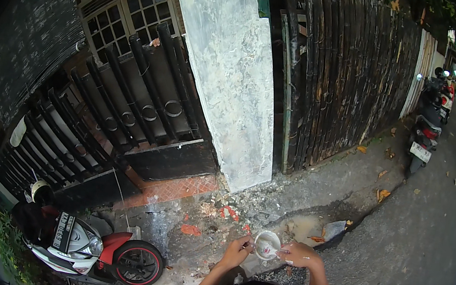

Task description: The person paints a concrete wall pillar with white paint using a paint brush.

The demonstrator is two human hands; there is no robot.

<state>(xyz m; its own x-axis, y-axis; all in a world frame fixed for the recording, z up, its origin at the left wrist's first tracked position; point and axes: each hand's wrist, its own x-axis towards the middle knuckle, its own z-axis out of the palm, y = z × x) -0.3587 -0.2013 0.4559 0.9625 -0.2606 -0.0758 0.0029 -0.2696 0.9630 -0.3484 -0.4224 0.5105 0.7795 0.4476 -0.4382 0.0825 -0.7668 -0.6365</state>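
While the left hand (238, 251) grips a white tub (268, 234) by its rim, the right hand (299, 255) holds a pale object (283, 252), too small to identify.

Left hand (238, 251) on white tub (267, 234)

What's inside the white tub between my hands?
Whitish material shows inside the tub. Your right hand covers part of its right side; what lies beneath can't be seen.
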